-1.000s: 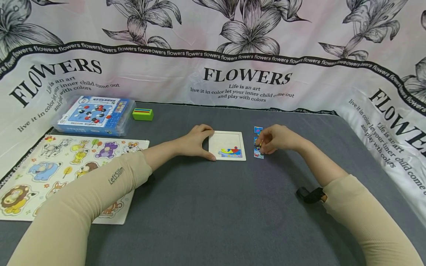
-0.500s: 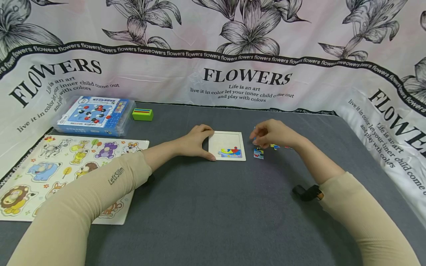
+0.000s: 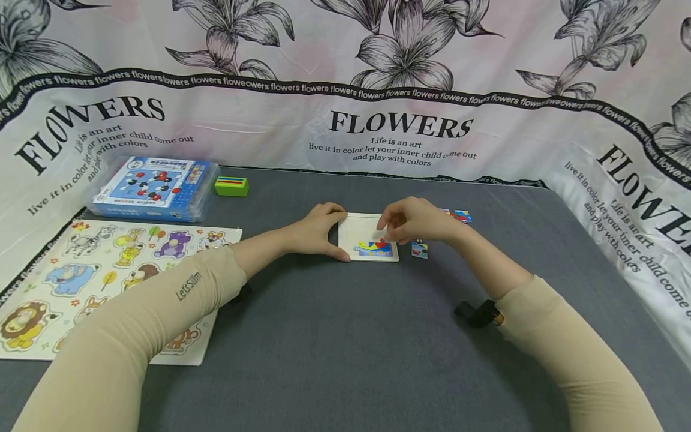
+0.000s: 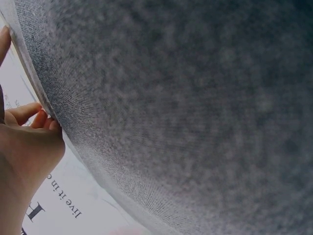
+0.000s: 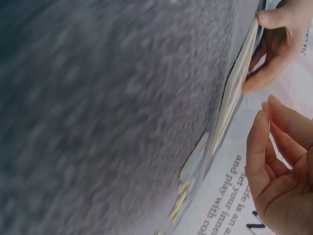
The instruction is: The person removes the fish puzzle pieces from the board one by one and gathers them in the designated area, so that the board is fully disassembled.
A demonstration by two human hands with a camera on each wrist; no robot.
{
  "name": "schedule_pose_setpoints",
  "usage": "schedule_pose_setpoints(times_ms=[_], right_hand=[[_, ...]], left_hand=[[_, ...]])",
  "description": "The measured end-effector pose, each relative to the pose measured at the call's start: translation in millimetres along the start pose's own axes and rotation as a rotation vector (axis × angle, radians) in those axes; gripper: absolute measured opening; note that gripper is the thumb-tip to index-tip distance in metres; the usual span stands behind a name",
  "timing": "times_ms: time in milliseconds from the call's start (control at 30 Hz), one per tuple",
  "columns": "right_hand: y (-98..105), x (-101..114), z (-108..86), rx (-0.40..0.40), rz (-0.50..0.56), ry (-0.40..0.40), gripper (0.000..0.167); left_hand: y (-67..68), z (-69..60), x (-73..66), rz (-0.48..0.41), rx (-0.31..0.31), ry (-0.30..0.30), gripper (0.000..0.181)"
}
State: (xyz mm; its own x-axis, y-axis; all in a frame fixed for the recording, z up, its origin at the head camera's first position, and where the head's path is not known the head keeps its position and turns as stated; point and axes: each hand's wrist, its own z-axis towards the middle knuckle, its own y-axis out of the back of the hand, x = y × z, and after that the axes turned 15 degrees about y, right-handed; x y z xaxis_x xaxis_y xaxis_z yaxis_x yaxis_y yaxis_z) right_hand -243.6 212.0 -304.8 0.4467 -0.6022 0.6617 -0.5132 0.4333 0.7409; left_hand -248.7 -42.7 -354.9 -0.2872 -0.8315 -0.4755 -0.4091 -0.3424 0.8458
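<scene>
A square white puzzle tray (image 3: 356, 223) lies mid-table, with a few colourful pieces (image 3: 373, 248) joined at its lower right. My left hand (image 3: 318, 231) holds its left edge, thumb at the near corner and fingers at the far one. Over the tray's right side hovers my right hand (image 3: 412, 220). In the right wrist view the thumb and index fingertip of this right hand (image 5: 283, 171) meet in a pinch; the small puzzle piece between them is mostly hidden. One loose puzzle piece (image 3: 419, 249) lies just right of the tray.
More loose pieces (image 3: 462, 216) lie beyond the right hand, partly covered by it. At left are an animal puzzle board (image 3: 116, 246), a blue boxed set (image 3: 151, 189) and a small green block (image 3: 232, 186). A printed cloth (image 3: 243, 132) hangs behind the table.
My right hand has moved left from the column of loose pieces to above the tray, uncovering pieces behind it. The left hand and the tray have stayed in place.
</scene>
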Motion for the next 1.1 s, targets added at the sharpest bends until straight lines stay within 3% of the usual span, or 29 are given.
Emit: schedule_pose_setpoints(times_ms=[567, 1100], right_hand=[[-12.0, 8.7, 17.1, 0.136, -0.027, 0.069, 0.026], [-21.9, 3.2, 16.8, 0.100, -0.067, 0.067, 0.031]], left_hand=[[0.2, -0.3, 1.3, -0.003, -0.004, -0.019, 0.098], [-0.8, -0.1, 2.4, -0.015, -0.006, -0.021, 0.098]])
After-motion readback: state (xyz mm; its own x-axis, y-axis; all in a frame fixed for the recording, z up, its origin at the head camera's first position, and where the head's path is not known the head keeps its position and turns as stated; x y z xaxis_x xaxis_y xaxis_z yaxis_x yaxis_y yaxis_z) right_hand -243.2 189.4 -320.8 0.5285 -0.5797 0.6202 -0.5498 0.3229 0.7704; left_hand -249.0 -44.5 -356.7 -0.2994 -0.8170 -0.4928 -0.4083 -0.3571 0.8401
